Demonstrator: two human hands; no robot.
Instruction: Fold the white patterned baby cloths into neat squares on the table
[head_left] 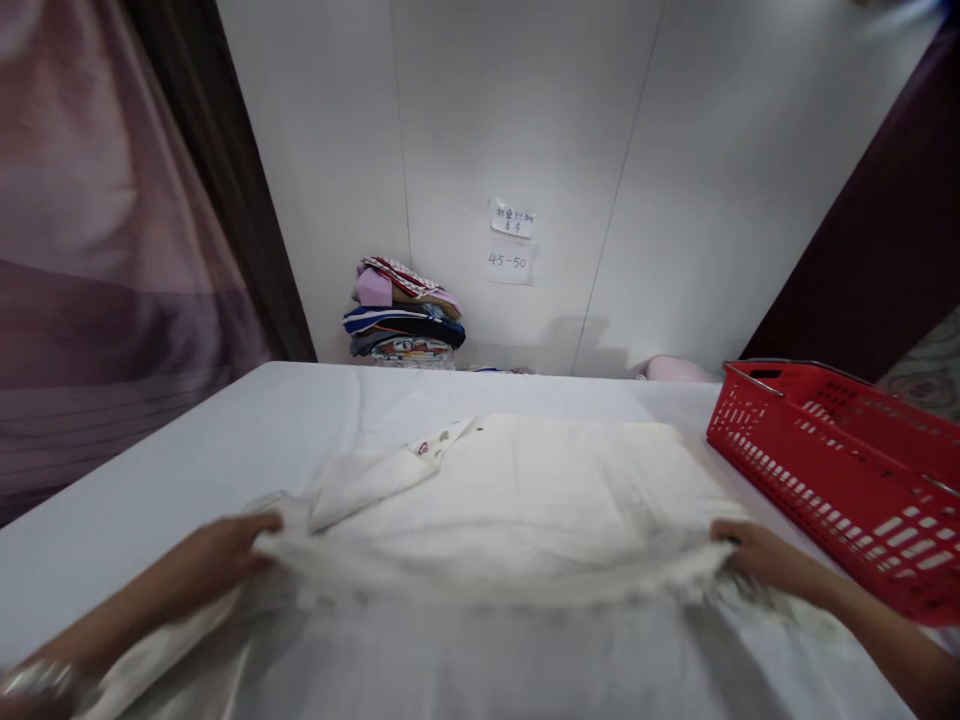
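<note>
Off-white wrinkly cloth [540, 480] pinched in left fingers [262, 523] and right fingers [729, 530], edge kinda sagging between; red slotted plastic basket [814, 460] near the right ones.

Place: a small indoor work bay for handling cloth; whether in a shop, workshop or home cannot be told
Back wall: pale panels [517, 110] with straight seams
Paper notes: two handwritten sheets [511, 262] on the panels, the lower reading "45-50"
Sides: pinkish drape [90, 200] at left, dark maroon surface at right
Table: broad white top [187, 470], a cream cloth [570, 480] spread over it
Storage: folded textiles [405, 325] stacked behind, red plastic basket [840, 460] at right
</note>
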